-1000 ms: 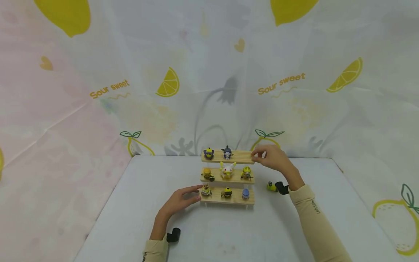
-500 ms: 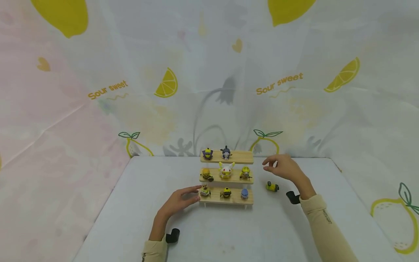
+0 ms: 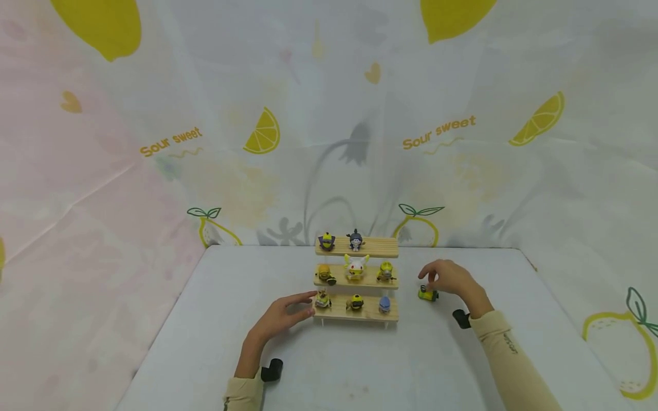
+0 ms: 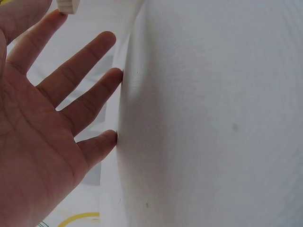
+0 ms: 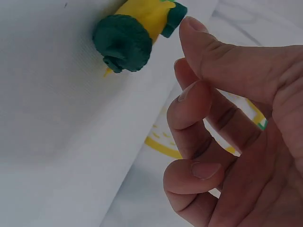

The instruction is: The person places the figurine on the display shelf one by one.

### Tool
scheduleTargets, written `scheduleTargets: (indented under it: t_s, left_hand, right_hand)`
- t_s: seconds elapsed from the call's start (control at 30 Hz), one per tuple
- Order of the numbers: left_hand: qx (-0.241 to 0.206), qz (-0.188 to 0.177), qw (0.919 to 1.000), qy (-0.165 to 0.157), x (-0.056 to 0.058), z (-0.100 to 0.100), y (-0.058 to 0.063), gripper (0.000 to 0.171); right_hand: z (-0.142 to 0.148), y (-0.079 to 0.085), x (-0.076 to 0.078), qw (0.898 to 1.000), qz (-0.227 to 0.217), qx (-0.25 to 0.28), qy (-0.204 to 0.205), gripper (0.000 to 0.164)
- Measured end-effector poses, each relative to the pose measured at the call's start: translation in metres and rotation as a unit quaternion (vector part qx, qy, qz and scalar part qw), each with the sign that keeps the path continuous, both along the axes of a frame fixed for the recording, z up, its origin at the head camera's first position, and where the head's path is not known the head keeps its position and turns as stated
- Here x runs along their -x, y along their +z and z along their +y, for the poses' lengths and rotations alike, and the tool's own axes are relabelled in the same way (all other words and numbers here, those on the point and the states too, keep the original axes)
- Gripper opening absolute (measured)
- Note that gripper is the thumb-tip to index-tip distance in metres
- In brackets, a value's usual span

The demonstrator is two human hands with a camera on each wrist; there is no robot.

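Note:
A three-tier wooden display rack (image 3: 381,245) holds several small toy figures, among them a white long-eared figure (image 3: 354,267) and a blue-topped figure (image 3: 384,304). My left hand (image 3: 281,315) lies at the rack's lower left end, fingers extended and spread; in the left wrist view a fingertip touches a corner of the wood (image 4: 67,5). Right of the rack, a yellow toy figure (image 5: 144,16) with dark green parts lies on its side on the table. My right hand (image 3: 452,279) hovers right over that figure, fingers loosely bent, with a gap to it in the right wrist view.
The white tabletop (image 3: 349,365) runs up to a lemon-print cloth (image 3: 329,114) hung behind and at the sides. On the top tier two figures, one purple-winged (image 3: 326,241) and one dark-hooded (image 3: 355,240), stand left of its bare right end.
My right hand has left the right end of the top tier, moving right and then down to the lying figure. The left hand stays at the rack.

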State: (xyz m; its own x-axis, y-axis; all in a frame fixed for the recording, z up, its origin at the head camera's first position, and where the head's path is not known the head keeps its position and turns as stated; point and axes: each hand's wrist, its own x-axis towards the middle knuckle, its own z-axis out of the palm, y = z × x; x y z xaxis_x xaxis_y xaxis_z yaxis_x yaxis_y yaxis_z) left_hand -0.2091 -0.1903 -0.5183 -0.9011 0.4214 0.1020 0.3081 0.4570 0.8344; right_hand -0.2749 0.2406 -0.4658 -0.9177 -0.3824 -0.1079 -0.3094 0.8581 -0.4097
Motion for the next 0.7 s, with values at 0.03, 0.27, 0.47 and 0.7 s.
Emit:
scheduleTargets:
  t_s: [0.03,0.27,0.47,0.7]
  left_hand:
    - [0.0,0.002,1.0,0.002,0.002,-0.001,-0.004,0.044]
    - [0.007,0.002,1.0,0.003,0.008,-0.005,-0.014,0.045]
    - [-0.003,0.004,1.0,0.001,0.007,-0.004,-0.014,0.044]
    - [-0.011,0.002,0.9999,-0.013,-0.004,0.001,0.01,0.044]
  right_hand:
    - [-0.001,-0.001,0.0,1.0,-0.007,-0.001,-0.007,0.024]
    - [-0.002,-0.004,-0.002,0.999,-0.027,-0.02,-0.012,0.029]
    - [-0.002,-0.008,-0.005,0.999,-0.041,-0.03,-0.003,0.037]
    - [-0.005,-0.011,-0.009,0.997,-0.076,-0.018,0.01,0.025]
